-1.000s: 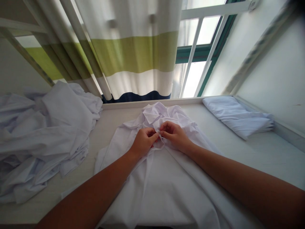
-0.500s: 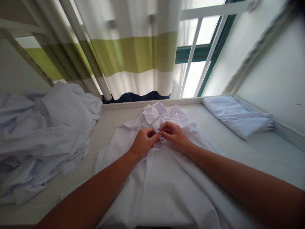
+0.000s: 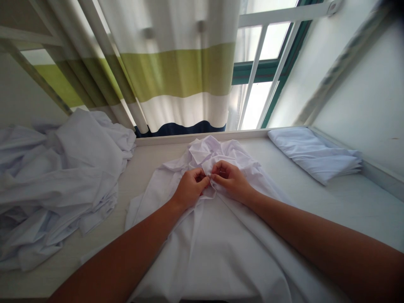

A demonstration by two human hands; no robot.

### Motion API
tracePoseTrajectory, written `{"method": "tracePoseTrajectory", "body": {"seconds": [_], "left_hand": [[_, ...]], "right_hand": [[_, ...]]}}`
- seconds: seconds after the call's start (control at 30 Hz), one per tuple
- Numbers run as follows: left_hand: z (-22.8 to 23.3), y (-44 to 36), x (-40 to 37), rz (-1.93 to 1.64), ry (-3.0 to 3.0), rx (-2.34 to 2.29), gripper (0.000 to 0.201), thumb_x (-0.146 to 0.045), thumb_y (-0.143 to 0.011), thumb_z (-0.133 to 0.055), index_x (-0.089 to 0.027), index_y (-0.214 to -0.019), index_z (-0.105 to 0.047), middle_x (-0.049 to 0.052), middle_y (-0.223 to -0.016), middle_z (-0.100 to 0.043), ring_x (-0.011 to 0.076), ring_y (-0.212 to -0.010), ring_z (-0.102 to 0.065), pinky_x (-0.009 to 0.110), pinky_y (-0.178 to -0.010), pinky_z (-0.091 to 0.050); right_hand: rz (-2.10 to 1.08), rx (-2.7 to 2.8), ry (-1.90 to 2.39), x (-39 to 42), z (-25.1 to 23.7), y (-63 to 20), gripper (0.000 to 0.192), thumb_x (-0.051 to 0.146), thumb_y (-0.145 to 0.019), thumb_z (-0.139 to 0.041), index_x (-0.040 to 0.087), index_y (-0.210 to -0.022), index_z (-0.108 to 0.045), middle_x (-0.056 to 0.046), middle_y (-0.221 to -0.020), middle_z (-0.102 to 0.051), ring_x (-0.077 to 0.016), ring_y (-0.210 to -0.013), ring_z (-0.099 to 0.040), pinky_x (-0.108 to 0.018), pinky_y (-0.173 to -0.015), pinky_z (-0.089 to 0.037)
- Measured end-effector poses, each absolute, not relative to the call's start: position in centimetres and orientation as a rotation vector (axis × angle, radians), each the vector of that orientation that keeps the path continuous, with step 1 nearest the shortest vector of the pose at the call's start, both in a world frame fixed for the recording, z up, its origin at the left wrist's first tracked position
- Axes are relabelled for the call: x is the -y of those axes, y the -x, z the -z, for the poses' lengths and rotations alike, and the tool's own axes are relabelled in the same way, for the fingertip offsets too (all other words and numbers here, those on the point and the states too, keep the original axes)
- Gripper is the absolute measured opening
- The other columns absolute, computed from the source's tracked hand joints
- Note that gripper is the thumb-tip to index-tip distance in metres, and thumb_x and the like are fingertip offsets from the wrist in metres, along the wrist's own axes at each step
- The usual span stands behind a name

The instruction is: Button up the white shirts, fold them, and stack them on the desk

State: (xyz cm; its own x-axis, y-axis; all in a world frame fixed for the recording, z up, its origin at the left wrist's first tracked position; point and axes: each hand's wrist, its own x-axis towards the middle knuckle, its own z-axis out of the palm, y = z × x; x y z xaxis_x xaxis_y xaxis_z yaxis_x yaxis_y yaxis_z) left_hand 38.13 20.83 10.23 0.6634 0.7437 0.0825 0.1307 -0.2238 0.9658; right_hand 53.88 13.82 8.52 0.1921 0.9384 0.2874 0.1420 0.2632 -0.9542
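A white garment point(image 3: 227, 240), probably a shirt, lies spread on the pale table in front of me, its far end bunched into folds. Near that end my left hand point(image 3: 191, 185) pinches the cloth between thumb and fingers. My right hand point(image 3: 232, 179) pinches the same spot from the other side, so the fingertips of both hands nearly meet. Whatever small part lies between the fingertips, such as a button, is too small to make out.
A heap of crumpled white cloth point(image 3: 69, 168) lies on the left. At the far right a folded white cloth point(image 3: 312, 151) rests by the table's raised edge point(image 3: 381, 174). Behind the table hang striped curtains point(image 3: 176, 71) beside a window with white bars point(image 3: 255, 71).
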Motion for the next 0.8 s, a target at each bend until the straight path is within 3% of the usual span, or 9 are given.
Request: {"method": "tracePoseTrajectory", "body": {"seconds": [0.5, 0.8], "left_hand": [[-10.08, -37.98, -20.97, -0.676, -1.771, -0.689, 0.023, -0.032, -0.082, -0.064, -0.018, -0.069, -0.051, -0.006, -0.056, -0.051, 0.0085, -0.047, -0.046, 0.02, -0.044, -0.035], [-10.37, -37.93, -20.73, -0.66, -1.775, -0.68, 0.022, -0.029, -0.082, -0.063, -0.018, -0.068, -0.049, -0.006, -0.055, -0.05, 0.0084, -0.047, -0.046, 0.02, -0.045, -0.035]], "right_hand": [[-0.743, 1.28, 1.223, -13.67, -8.61, -53.62, 0.024, 0.038, -0.082, -0.071, 0.021, -0.085, -0.054, 0.002, -0.078, -0.054, -0.0133, -0.071, -0.051, -0.027, -0.065, -0.043], [-0.748, 1.269, 1.225, -13.72, -8.43, -53.72, 0.015, 0.029, -0.082, -0.066, 0.021, -0.085, -0.054, 0.003, -0.076, -0.052, -0.0126, -0.068, -0.049, -0.027, -0.063, -0.041]]}}
